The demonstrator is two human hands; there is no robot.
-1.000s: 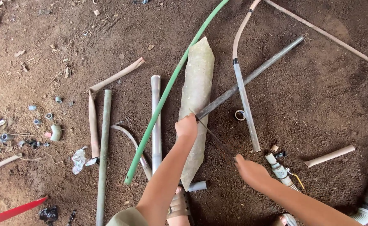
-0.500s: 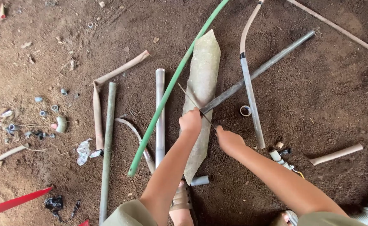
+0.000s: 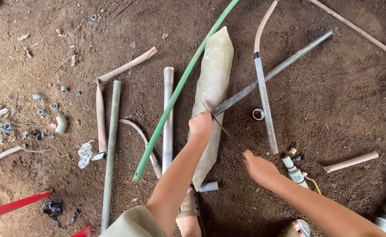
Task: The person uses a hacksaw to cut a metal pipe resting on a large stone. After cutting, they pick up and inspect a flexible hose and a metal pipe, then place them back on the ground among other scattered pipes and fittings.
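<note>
Left hand (image 3: pixel 200 124) pins the grey pipe (image 3: pixel 272 73) on the flat pale slab (image 3: pixel 212 92), fingers closed round its end, steadying it; right hand (image 3: pixel 256 166) grips a thin blade (image 3: pixel 226 131) laid across it.

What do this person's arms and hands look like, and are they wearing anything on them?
Both arms are bare from the hands up, with no gloves, watch or bands visible. The left hand and right hand are bare too. An olive-green garment edge shows near the left arm at the bottom of the view.
</note>
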